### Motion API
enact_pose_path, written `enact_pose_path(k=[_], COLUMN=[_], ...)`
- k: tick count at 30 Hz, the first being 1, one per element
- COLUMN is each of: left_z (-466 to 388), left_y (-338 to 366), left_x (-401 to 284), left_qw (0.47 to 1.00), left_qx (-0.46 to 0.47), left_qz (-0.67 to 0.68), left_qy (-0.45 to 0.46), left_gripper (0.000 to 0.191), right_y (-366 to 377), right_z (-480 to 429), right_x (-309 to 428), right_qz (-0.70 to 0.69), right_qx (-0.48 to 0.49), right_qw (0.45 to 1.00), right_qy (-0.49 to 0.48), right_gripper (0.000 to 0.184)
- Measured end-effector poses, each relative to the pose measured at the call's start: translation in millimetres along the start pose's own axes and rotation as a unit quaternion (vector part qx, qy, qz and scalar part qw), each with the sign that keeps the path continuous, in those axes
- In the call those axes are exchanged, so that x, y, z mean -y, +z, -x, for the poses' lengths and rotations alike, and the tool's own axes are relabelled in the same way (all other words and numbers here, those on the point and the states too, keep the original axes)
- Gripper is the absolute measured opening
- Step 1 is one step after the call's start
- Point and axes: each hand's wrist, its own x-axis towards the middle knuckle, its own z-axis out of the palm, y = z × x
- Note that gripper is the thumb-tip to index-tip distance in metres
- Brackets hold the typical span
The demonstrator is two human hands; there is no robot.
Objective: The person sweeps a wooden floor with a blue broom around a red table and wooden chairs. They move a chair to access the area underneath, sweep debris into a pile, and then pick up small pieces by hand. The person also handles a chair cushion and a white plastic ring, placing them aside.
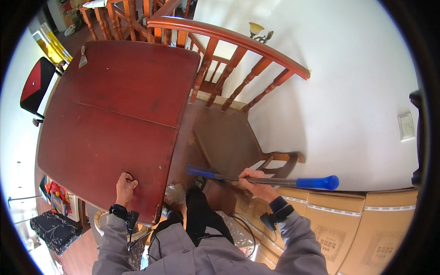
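Observation:
My right hand (256,184) is wrapped around the grey shaft of a pole (282,181) with blue ends. The pole lies almost level across the view; its right end is a rounded blue grip, and its left end is blurred, beside the table. Over the near right part of a dark red wooden table (113,137) is my left hand (125,186), fingers curled in and nothing visible in them. Whether that hand touches the tabletop is hard to tell. The table's surface has scuffs and a seam across it.
A brown wooden chair (227,141) stands right of the table, below a wooden stair railing (233,32). Cardboard boxes (330,227) line the wall at lower right. A small pale brush-like object (83,58) rests at the table's far left corner. Crumpled clear plastic (174,194) lies near my feet.

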Motion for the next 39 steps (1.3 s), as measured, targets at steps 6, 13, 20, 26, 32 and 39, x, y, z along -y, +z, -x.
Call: enact_pose_path(k=[6, 13, 20, 26, 32, 39], left_z=[-3.8, -10.4, -8.6, -10.1, 0.0, 29.5], left_y=[-2.7, -3.5, -8.1, -14.1, -25.0, -64.1], left_x=[7.8, 16.5, 11.1, 2.3, 8.5, 20.8], left_qw=[1.0, 1.0, 0.999, 0.995, 0.992, 0.999], left_qx=[0.015, 0.028, 0.047, 0.079, 0.072, -0.005], left_qz=[-0.013, 0.011, 0.02, 0.05, 0.089, 0.019], left_qy=[-0.012, -0.006, -0.017, -0.045, -0.043, -0.034], left_gripper=[0.021, 0.02, 0.02, 0.02, 0.021, 0.017], right_y=[21.2, 38.9, 103.4, 119.5, 143.2, 187.3], right_z=[21.9, 41.1, 43.9, 38.8, 21.8, -13.3], right_x=[-7.2, -5.0, -9.2, 1.0, 1.0, -27.4], right_qz=[-0.033, -0.118, -0.116, -0.171, -0.252, -0.61], right_qx=[-0.08, -0.127, -0.198, -0.14, 0.012, 0.17], right_qw=[0.996, 0.984, 0.973, 0.973, 0.966, 0.743], right_qy=[0.018, 0.035, 0.017, 0.064, 0.056, 0.216], right_gripper=[0.015, 0.013, 0.013, 0.017, 0.017, 0.021])
